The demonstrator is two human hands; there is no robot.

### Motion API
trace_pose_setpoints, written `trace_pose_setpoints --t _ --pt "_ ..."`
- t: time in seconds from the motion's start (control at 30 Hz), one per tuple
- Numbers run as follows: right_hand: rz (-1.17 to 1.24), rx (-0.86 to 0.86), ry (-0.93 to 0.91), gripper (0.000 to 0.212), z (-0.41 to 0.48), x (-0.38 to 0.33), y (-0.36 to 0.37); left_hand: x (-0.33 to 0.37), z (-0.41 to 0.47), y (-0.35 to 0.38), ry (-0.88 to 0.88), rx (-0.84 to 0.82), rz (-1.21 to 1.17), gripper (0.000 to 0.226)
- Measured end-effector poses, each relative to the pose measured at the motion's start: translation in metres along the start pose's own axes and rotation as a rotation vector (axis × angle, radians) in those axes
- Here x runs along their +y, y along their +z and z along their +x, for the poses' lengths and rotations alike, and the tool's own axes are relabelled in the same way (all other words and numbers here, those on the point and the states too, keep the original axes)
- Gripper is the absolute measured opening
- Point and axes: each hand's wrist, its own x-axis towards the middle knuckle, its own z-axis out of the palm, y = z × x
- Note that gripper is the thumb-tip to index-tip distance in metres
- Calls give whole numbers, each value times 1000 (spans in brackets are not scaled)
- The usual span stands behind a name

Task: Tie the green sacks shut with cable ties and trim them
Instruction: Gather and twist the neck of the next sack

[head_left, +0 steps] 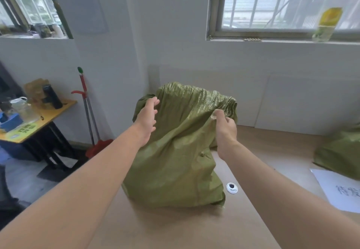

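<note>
A filled green woven sack (pixel 179 163) stands upright on the brown table (pixel 175 227) in front of me, its top edge loose and crumpled. My left hand (pixel 147 118) is at the sack's upper left with the fingers spread and curled against the fabric. My right hand (pixel 226 126) pinches the bunched fabric at the sack's upper right corner. A second green sack (pixel 341 155) lies at the table's right edge, partly out of frame. I see no cable tie or cutter.
A white sheet with printed characters (pixel 339 188) lies at the right. A round cable grommet (pixel 231 187) sits in the tabletop beside the sack. White boards lean on the wall behind. At the left stand a red-handled mop (pixel 87 110) and a cluttered yellow side table (pixel 39 120).
</note>
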Motion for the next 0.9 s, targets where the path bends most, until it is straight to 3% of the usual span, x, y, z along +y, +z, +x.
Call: trace_pose_setpoints --t 0.27,0.53,0.67,0.8,0.9 --pt "-61 3 42 83 26 1 29 12 58 -10 -29 6 -1 55" --pt "-9 -38 -32 62 37 0 37 14 89 -6 -139 -35 79 41" --pt "28 -48 3 56 43 -4 38 6 97 -1 -192 -33 296 66" --pt "117 -22 88 80 49 -8 39 10 87 -4 -177 -100 536 87" --pt "142 -42 77 71 46 -7 35 16 77 -5 -119 -116 582 89"
